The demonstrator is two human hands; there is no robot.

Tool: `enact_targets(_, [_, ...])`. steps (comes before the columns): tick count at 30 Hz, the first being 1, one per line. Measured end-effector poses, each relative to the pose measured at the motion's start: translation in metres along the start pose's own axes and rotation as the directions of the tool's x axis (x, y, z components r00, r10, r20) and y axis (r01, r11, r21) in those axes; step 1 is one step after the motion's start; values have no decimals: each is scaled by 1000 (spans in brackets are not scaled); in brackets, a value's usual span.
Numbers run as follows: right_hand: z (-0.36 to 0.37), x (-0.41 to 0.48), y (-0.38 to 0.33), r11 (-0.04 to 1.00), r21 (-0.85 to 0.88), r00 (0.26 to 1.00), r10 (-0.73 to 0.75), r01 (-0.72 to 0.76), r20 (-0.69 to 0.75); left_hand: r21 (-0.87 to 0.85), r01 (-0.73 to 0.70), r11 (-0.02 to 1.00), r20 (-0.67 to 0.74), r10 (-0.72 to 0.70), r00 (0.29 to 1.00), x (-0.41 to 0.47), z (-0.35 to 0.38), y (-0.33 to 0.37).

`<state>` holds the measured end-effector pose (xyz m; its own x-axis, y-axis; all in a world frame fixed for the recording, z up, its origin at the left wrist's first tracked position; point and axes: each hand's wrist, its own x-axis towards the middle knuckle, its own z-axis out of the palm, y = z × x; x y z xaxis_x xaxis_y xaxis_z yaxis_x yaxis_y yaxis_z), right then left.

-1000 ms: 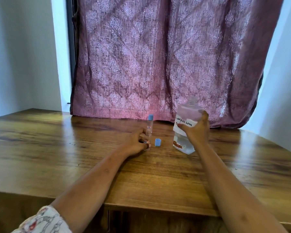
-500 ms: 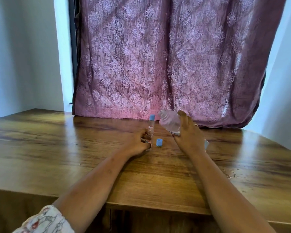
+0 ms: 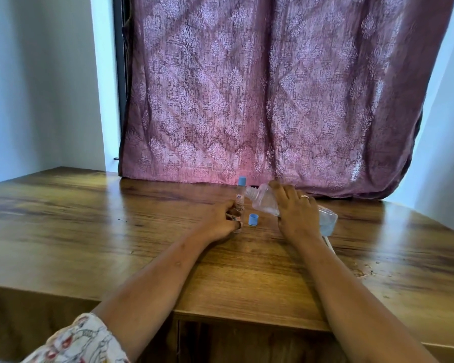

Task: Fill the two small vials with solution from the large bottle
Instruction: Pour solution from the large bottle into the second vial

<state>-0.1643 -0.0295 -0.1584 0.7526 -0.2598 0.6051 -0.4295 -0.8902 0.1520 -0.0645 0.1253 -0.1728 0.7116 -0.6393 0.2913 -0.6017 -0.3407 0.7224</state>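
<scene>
Tipped further since the earlier frame, the large bottle (image 3: 266, 203) lay clasped in the right hand (image 3: 296, 213), neck nearing the open vial (image 3: 237, 221) pinched upright on the table (image 3: 116, 231) by the left hand (image 3: 218, 222); pouring awaited exact alignment, the second vial (image 3: 240, 192) being capped.

Right hand (image 3: 298, 216): gripping the large bottle (image 3: 266, 203), tipping its open neck leftward.
Left hand (image 3: 218, 222): holding an uncapped vial (image 3: 237, 223) on the table (image 3: 89, 231).
Capped vial (image 3: 240, 192): standing upright just behind.
Loose blue cap (image 3: 253, 220): lying between the hands.
</scene>
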Motion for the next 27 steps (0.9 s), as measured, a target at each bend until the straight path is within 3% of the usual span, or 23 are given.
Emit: enact_targets(27, [1, 0, -4, 1000, -10, 989, -17, 15, -146, 27, -3, 1000, -27, 3, 1000, 5, 3, -4])
